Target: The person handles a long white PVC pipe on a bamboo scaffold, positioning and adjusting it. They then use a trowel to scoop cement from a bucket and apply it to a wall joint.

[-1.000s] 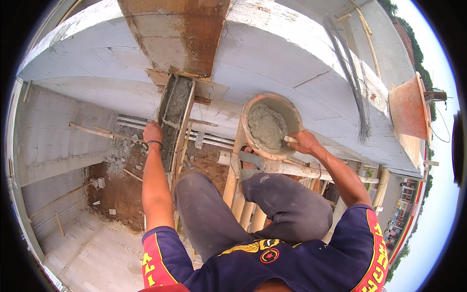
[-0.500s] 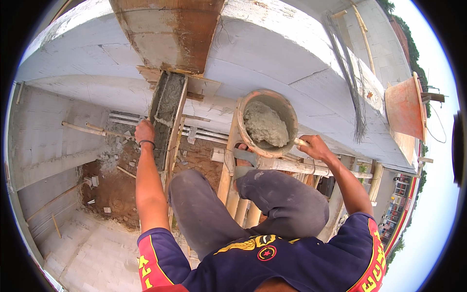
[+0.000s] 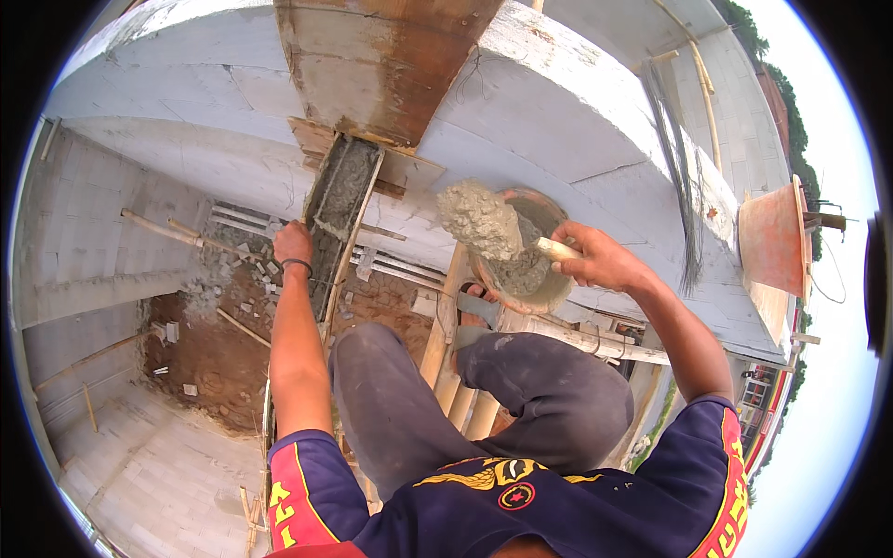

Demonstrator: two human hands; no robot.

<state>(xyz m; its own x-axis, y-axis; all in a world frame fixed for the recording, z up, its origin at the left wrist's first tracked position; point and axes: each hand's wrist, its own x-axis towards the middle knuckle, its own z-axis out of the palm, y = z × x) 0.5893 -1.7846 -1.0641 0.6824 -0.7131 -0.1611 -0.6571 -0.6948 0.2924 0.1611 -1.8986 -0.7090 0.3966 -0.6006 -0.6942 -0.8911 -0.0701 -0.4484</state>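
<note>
My right hand point(image 3: 603, 257) is closed round the pale handle of a trowel point(image 3: 558, 248), whose blade is hidden under a big lump of wet concrete point(image 3: 479, 219). Trowel and load hang over the left part of a round bucket point(image 3: 549, 296) that holds more grey concrete. To the left, my left hand point(image 3: 293, 242) grips the near-left edge of a narrow wooden formwork trough point(image 3: 360, 216). Wet concrete point(image 3: 350, 182) fills the visible far part of this trough. The exact finger hold on that edge is partly hidden.
A stained plywood panel point(image 3: 386, 56) rises beyond the trough against the pale block wall point(image 3: 549, 121). Thin steel wires point(image 3: 677, 177) hang over the wall, and an orange bucket point(image 3: 772, 244) stands at right. Poles point(image 3: 437, 349) lie beneath me, above a dirt floor point(image 3: 209, 349) far below.
My right hand has risen, lifting the trowel with a heap of concrete out of the bucket. My left hand stays on the trough edge. The whole view has shifted slightly.
</note>
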